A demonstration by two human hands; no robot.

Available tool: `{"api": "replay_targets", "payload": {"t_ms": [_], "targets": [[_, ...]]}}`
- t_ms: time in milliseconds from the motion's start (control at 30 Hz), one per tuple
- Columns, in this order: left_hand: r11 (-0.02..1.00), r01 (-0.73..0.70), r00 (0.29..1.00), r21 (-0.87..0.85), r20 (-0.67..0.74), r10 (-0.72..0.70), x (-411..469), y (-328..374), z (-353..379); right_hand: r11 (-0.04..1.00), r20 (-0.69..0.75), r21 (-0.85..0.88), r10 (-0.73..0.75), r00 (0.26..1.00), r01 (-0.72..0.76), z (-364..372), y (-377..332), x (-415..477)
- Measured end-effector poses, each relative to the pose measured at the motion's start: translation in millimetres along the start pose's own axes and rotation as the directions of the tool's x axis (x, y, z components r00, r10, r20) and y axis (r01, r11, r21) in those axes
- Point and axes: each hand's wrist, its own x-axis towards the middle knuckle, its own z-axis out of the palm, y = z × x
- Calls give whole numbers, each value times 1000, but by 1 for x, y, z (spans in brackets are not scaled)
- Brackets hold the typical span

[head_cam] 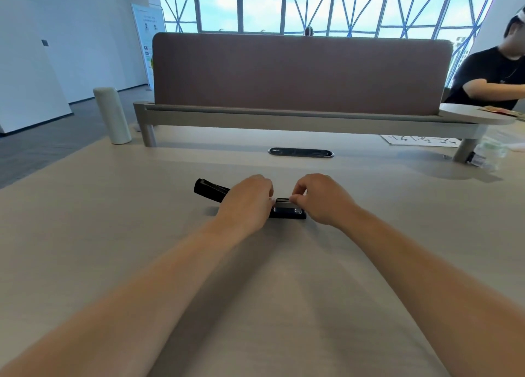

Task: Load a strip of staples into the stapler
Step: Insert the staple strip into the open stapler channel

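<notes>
Black plastic shows at both ends of the stapler (287, 210), which lies open on the pale bench (113, 234) with its lid swung out to the left; the middle of it is hidden under the left hand (247, 203). That hand lies over the body with its fingers (262, 185) curled down, but whether they grip the stapler or only rest on it cannot be told. The right hand (321, 199) sits just beside it, its fingers (298, 192) pressed together at the tips over the metal channel at the stapler's right end. Something may be pinched there, yet it is too small and blurred to make out, so the strip of staples itself cannot be picked out, nor whether the channel holds any. Behind the hands, a dark oval cable port (300, 152) is set into the bench. Farther back stands a brown fabric divider (301, 73), with a pale cylinder (111, 115) at its left end. At the right edge another person in a black shirt (483, 75) is partly cut off, near a sheet with dark brush marks (420, 142) and a clear plastic bottle (490, 151).
</notes>
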Motion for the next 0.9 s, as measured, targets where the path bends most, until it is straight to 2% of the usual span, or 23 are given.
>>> {"api": "replay_targets", "payload": {"t_ms": [167,400,700,900], "targets": [[997,11,999,72,40,-14,1,2,2,999,7,-22,45,999,-45,0,-2,-3],[1000,27,999,8,19,-28,1,5,6,999,-6,24,47,999,-47,7,-6,-5],[994,59,998,-86,-17,-61,-1,4,5,962,-26,247,123,992,-113,11,-1,-4],[995,80,997,-64,-6,-81,0,4,3,938,-6,309,164,987,-154,12,-2,-5]]}}
